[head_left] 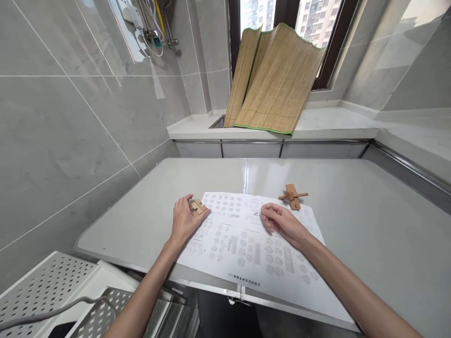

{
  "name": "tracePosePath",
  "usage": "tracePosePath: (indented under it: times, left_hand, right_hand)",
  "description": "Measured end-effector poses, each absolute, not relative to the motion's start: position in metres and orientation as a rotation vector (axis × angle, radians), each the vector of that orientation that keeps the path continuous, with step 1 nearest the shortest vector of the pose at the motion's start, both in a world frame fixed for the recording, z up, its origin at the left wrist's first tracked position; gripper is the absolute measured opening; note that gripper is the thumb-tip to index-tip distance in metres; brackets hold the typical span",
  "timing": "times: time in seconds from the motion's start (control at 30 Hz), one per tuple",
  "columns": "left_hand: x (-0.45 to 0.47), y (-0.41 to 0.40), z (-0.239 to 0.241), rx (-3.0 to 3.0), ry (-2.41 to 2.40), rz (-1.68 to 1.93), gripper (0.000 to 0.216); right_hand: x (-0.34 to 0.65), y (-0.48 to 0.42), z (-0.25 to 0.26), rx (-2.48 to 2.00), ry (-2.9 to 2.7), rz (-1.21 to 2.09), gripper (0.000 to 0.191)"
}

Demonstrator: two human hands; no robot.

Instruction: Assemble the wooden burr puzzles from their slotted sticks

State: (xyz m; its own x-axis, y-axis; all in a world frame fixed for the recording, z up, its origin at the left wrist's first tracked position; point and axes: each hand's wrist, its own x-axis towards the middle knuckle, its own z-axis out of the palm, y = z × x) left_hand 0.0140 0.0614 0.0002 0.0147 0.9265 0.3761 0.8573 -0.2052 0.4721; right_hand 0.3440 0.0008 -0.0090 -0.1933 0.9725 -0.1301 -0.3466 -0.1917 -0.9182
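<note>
My left hand (183,220) is closed around a light wooden interlocking puzzle block (198,207), with the thumb along its near side and the fingers at its far side. It is at the left edge of a large printed instruction sheet (232,239) that shows many small diagrams. Over the right half of the sheet is my right hand (283,221), its fingers curled together, with nothing visible in them. Beyond that hand, a darker brown wooden cross-shaped puzzle (292,196) lies by the sheet's far edge.
The sheet lies on a pale folding table (141,220) with a centre seam and a metal latch (232,300) at its front edge. A bamboo mat (278,80) leans at the window. White perforated racks (52,281) with a grey cable stand at lower left, beside the tiled wall.
</note>
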Motion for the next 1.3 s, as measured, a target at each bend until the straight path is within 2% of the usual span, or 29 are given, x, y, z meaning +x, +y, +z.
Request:
tracePosePath:
  times: [0.13,0.37,0.57,0.83,0.97,1.1,1.3]
  left_hand:
    - [0.011,0.064,-0.004,2.142,1.897,0.855,0.073]
    - [0.014,0.063,-0.002,2.132,1.834,0.932,0.063]
    - [0.057,0.059,0.005,2.193,1.477,0.873,0.069]
    - [0.126,0.051,-0.005,2.184,0.998,0.697,0.079]
    - [0.127,0.054,-0.008,2.2,0.94,0.679,0.086]
    - [0.114,0.062,-0.004,2.332,1.033,0.693,0.094]
    - [0.086,0.074,0.002,2.301,1.079,0.582,0.069]
  right_hand:
    - [0.346,0.0,-0.009,-0.952,-0.977,1.605,0.037]
    - [0.347,0.0,-0.007,-0.97,-0.993,1.611,0.037]
    - [0.345,0.0,-0.006,-0.953,-0.972,1.585,0.038]
    - [0.345,0.005,-0.021,-1.184,-1.243,1.222,0.044]
    - [0.344,0.006,-0.022,-1.244,-1.3,1.142,0.044]
    - [0.341,0.003,-0.02,-1.33,-1.416,1.014,0.035]
    - [0.338,-0.003,-0.02,-1.438,-1.704,0.78,0.023]
